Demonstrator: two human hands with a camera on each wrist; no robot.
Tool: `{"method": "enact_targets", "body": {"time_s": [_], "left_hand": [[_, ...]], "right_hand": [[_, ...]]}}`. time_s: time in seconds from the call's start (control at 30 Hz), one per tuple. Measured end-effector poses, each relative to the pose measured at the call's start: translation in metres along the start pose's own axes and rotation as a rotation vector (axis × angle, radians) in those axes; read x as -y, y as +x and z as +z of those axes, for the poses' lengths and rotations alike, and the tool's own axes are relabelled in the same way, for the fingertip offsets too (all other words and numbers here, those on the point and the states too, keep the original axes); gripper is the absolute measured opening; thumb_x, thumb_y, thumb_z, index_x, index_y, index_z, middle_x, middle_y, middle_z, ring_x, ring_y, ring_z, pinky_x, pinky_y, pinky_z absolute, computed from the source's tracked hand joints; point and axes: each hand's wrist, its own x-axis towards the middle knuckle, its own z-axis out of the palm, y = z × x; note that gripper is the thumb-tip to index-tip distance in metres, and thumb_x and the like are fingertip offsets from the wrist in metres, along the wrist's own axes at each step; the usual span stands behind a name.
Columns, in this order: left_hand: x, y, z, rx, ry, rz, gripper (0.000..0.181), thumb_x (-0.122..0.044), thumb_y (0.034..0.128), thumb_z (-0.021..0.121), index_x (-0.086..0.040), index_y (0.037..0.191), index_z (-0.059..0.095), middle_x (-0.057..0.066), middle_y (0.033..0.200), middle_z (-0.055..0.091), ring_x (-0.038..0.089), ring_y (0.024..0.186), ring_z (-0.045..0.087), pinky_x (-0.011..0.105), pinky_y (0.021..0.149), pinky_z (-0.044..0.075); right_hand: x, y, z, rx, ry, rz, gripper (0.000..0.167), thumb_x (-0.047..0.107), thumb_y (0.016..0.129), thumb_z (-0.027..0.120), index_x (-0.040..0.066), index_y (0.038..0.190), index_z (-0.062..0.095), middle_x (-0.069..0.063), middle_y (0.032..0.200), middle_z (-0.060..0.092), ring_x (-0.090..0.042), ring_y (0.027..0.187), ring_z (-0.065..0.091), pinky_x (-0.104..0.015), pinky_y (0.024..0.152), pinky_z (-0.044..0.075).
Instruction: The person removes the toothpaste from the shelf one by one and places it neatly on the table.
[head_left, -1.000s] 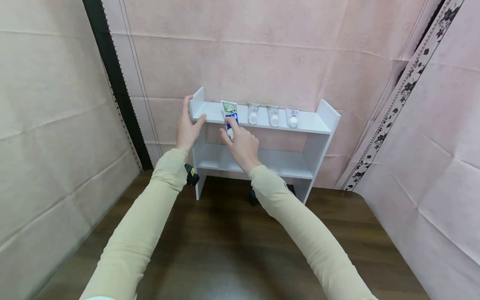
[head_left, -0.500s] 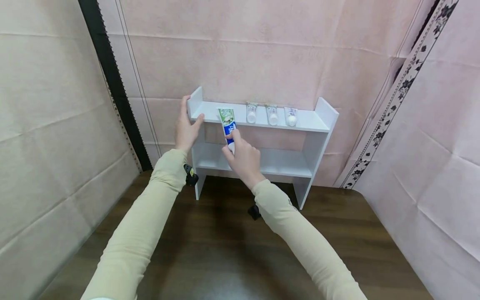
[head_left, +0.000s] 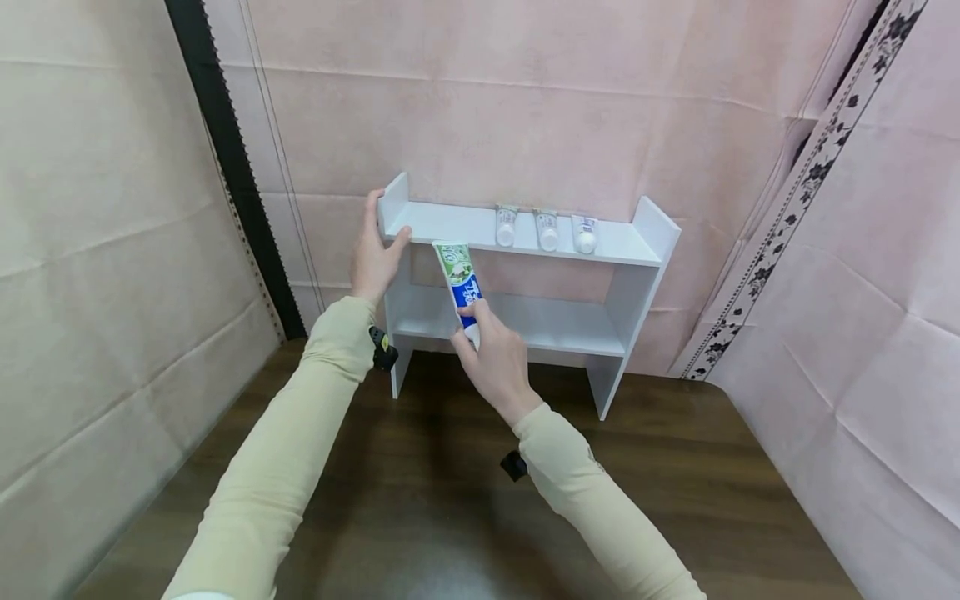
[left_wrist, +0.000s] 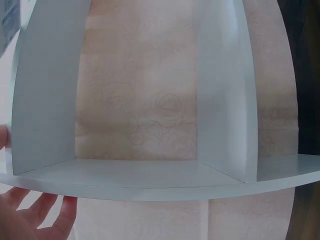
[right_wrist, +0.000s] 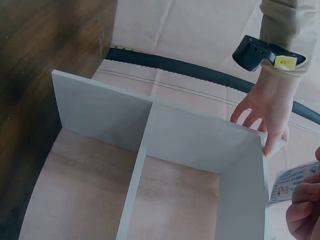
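The right hand (head_left: 495,362) holds a green, white and blue squeeze tube (head_left: 457,271), its grip narrow, thumb and index finger pinching the tube near its white cap (head_left: 472,334). The tube is tilted in front of the left half of a white shelf unit (head_left: 570,325): its flat green end points up toward the front edge of the top board, and its cap end points down toward the person. In the right wrist view a printed face of the tube shows beside that board; whether the two touch, I cannot tell.

The left hand (head_left: 377,258) grips the upper left corner of the shelf unit, thumb at the front edge of the top board and fingers along the outside of the side panel (head_left: 394,200).

On the top board, right of the held tube, three small white tubes (head_left: 547,232) lie in a row, spaced apart, with their round caps toward the front. Their labels are too small to read.

The shelf unit stands upright on a dark brown wooden table (head_left: 405,517), in front of a pale pink cloth backdrop (head_left: 510,133). Both arms wear cream sleeves (head_left: 262,483), with a black wrist camera (head_left: 383,349) at each wrist.
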Motion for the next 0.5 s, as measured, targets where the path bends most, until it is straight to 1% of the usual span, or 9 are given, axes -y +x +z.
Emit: {"method": "enact_targets", "body": {"time_s": [0.1, 0.17, 0.3, 0.4, 0.5], "left_hand": [[-0.002, 0.001, 0.000, -0.004, 0.004, -0.006, 0.067, -0.032, 0.0956, 0.059, -0.042, 0.149, 0.021, 0.011, 0.150, 0.044, 0.036, 0.125, 0.051, 0.054, 0.100, 0.043], [-0.003, 0.001, 0.000, -0.007, 0.007, -0.013, 0.067, -0.032, 0.0958, 0.059, -0.044, 0.149, 0.020, 0.011, 0.150, 0.043, 0.036, 0.125, 0.051, 0.054, 0.100, 0.043], [-0.005, 0.002, 0.000, -0.012, 0.011, -0.003, 0.066, -0.031, 0.0958, 0.059, -0.043, 0.149, 0.021, 0.012, 0.149, 0.044, 0.037, 0.123, 0.052, 0.054, 0.098, 0.043], [-0.004, 0.000, 0.000, -0.008, 0.011, 0.002, 0.066, -0.031, 0.0961, 0.058, -0.044, 0.149, 0.021, 0.011, 0.150, 0.044, 0.036, 0.122, 0.053, 0.053, 0.096, 0.044], [-0.003, -0.001, 0.000, -0.007, 0.008, -0.003, 0.065, -0.031, 0.0962, 0.058, -0.045, 0.148, 0.022, 0.010, 0.150, 0.044, 0.035, 0.123, 0.052, 0.052, 0.094, 0.045]], "right_hand": [[0.000, -0.006, -0.004, 0.008, -0.005, -0.004, 0.024, 0.015, 0.090, 0.060, 0.009, 0.113, 0.056, -0.012, 0.107, 0.073, -0.016, 0.061, 0.061, -0.018, 0.048, 0.044], [0.000, -0.010, -0.006, 0.028, -0.007, -0.006, 0.023, 0.015, 0.090, 0.059, 0.009, 0.113, 0.057, -0.012, 0.105, 0.073, -0.015, 0.059, 0.060, -0.017, 0.048, 0.043], [-0.004, -0.022, -0.007, 0.072, -0.013, 0.002, 0.022, 0.016, 0.090, 0.057, 0.011, 0.111, 0.057, -0.011, 0.100, 0.074, -0.012, 0.054, 0.055, -0.016, 0.044, 0.038], [-0.010, -0.035, -0.005, 0.148, -0.017, 0.028, 0.021, 0.018, 0.090, 0.056, 0.012, 0.110, 0.056, -0.009, 0.090, 0.074, -0.008, 0.049, 0.049, -0.017, 0.041, 0.036], [-0.019, -0.047, -0.001, 0.276, -0.033, 0.069, 0.020, 0.020, 0.090, 0.056, 0.014, 0.109, 0.056, -0.005, 0.075, 0.069, -0.006, 0.043, 0.042, -0.020, 0.039, 0.033]]}}
